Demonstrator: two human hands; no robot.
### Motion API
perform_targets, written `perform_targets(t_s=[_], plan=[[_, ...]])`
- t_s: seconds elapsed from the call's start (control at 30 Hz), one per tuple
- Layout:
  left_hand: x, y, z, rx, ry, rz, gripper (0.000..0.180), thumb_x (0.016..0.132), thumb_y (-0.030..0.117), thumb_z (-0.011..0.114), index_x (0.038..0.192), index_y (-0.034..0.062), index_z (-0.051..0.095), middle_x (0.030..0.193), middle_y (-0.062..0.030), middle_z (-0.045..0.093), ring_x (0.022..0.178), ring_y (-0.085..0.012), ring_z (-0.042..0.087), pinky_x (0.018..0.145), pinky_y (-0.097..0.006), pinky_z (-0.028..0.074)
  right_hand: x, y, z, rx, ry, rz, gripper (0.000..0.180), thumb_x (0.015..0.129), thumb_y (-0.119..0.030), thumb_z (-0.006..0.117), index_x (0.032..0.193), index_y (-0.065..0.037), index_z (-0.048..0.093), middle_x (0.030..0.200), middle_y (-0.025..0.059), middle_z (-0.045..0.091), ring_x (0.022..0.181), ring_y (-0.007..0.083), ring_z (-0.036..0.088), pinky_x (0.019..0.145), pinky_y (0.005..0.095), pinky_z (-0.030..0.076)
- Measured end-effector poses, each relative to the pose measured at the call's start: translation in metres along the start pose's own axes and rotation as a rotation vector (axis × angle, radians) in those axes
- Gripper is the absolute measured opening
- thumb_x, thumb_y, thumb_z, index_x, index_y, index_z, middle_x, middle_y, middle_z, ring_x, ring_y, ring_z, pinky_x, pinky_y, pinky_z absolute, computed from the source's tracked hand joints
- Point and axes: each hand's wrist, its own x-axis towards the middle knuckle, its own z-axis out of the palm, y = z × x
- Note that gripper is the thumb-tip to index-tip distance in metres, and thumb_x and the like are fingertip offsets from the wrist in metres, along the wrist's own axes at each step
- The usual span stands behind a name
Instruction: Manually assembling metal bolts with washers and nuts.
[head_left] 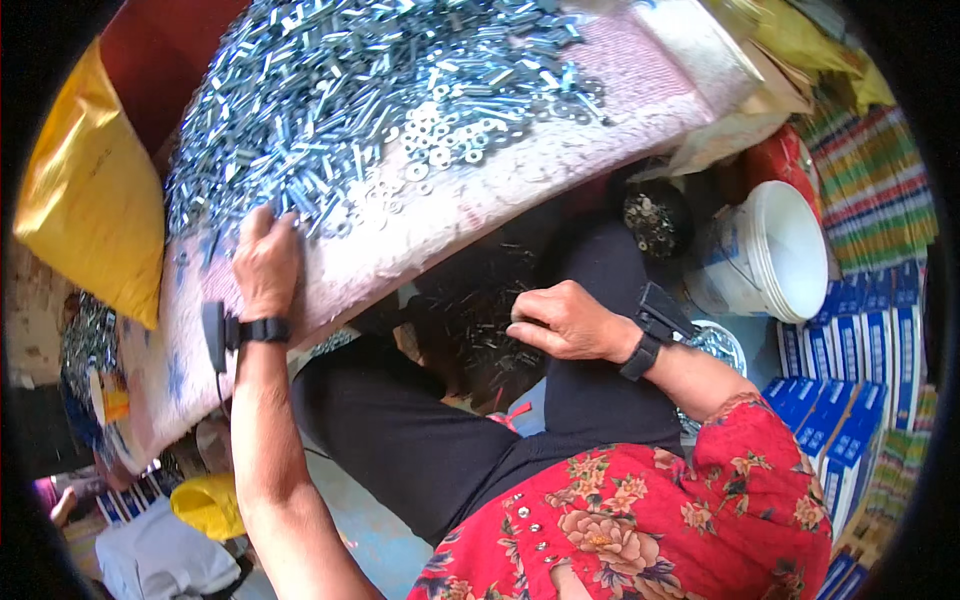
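A yellow plastic sack [85, 200] lies far left. The left hand [266, 262], fingers curled, digs into the near edge of the heap of shiny zinc bolts and washers [350, 100] on the pink cloth-covered bench [520, 180]. The right hand [565, 322], fingers pressed together, pinches something too small to tell over the lap, left of the white plastic bucket [775, 250].

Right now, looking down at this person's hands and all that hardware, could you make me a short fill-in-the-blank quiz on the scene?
1. The left hand rests on the edge of a pile of shiny metal ____ on the board.
2. The bucket to the right is coloured ____.
3. Both wrists wear a ____ strap.
4. The right hand hovers over the person's ____.

Missing words: bolts; white; black; lap
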Motion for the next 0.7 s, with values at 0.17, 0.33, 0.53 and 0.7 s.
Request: perform_targets(t_s=[0.17,0.33,0.53,0.7], plan=[[-0.022,0.021,0.021,-0.972,0.340,-0.850,0.014,0.082,0.012,0.058,0.092,0.0015,0.058,0.079,-0.0071,0.062,0.063,-0.0170,0.058,0.059,-0.026,0.046,0.005,0.003,-0.047,0.040,0.070,-0.021,0.018,0.079,-0.018,0.060,0.074,-0.002,0.053,0.065,0.0148,0.054,0.060,0.0303,0.056,0.052,0.0362,0.043],[-0.046,0.046,-0.017,-1.743,0.491,-1.183,0.009,0.082,0.004,0.056,0.089,-0.0006,0.053,0.080,-0.0087,0.060,0.064,-0.0115,0.056,0.056,-0.018,0.043,0.066,0.031,-0.114,-0.391,0.505,-0.109,0.011,0.076,-0.009,0.057,0.084,-0.002,0.058,0.080,0.0145,0.058,0.072,0.0290,0.059,0.064,0.0370,0.047],[-0.086,0.122,-0.063,-2.013,0.346,-1.347,0.021,0.083,0.005,0.055,0.103,-0.0022,0.053,0.091,-0.0145,0.061,0.067,-0.0144,0.060,0.049,-0.018,0.045,0.149,0.093,-0.159,-0.913,0.374,-0.180,0.023,0.073,-0.007,0.056,0.096,-0.003,0.058,0.098,0.0158,0.058,0.095,0.0305,0.053,0.082,0.0370,0.043],[-0.093,0.154,-0.071,-2.128,0.287,-1.441,0.019,0.082,0.006,0.058,0.099,-0.0018,0.056,0.083,-0.0176,0.063,0.057,-0.0177,0.062,0.046,-0.019,0.047,0.151,0.104,-0.164,-0.942,0.413,-0.307,0.014,0.072,-0.006,0.053,0.086,-0.003,0.054,0.080,0.0160,0.057,0.083,0.0322,0.054,0.076,0.0396,0.044]])
